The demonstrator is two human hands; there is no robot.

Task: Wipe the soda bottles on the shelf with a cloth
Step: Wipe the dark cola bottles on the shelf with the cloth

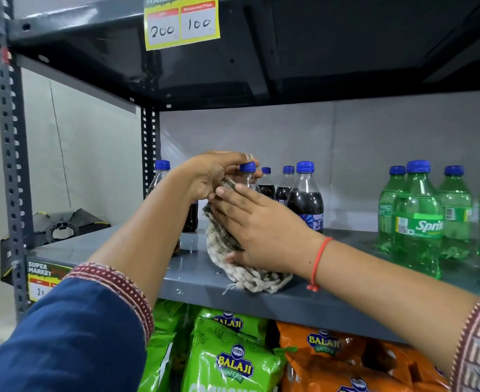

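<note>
Head view shows both hands on one cola bottle (248,176) at the front of the grey shelf (193,281). Left hand (213,174) is curled around the bottle's neck just under its blue cap (247,167), fingers closed on it, thumb side toward the camera. Right hand (257,224) lies nearly flat, fingers together and stretched, pressing a pale checked cloth (233,258) against the bottle's body; the cloth's loose end trails down onto the shelf edge below that hand. A red thread (319,261) circles the right wrist. Most of the bottle is hidden by hands and cloth, so only cap and a bit of clear neck show. Behind the hands stand more cola bottles (305,196); one more sits beyond the left wrist, partly covered by the forearm. Well right of the right hand are green Sprite bottles (417,219), the outermost cut off by the frame. Below the arms, chip bags (233,360) fill the lower shelf, their bottoms cut off. A price tag (39,281) by the left sleeve is partly covered.
</note>
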